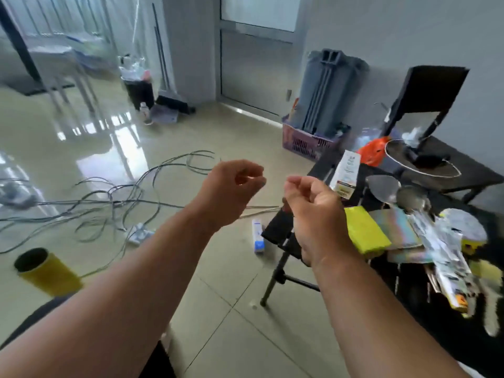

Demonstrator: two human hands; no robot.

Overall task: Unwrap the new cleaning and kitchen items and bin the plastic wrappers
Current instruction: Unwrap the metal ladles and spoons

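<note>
Both my hands are raised in the air over the tiled floor, left of a black table (425, 304). My left hand (231, 192) has its fingers curled towards the thumb in a ring; nothing shows in it. My right hand (313, 211) is loosely curled with nothing visible in it. On the table lie a yellow sponge pack (365, 230), shiny holographic packs (395, 227), a long plastic-wrapped item (447, 252), metal spoons (387, 186) and a white carton (345, 173). A black bin (137, 90) stuffed with plastic stands far off by the wall.
Grey cables (122, 197) and a power strip (139, 233) sprawl across the floor. A yellow roll (46, 271) lies at lower left. A small white-blue box (257, 240) and a tripod (278, 271) stand beside the table. A purple basket (305, 143) and a broom (171, 99) are by the wall.
</note>
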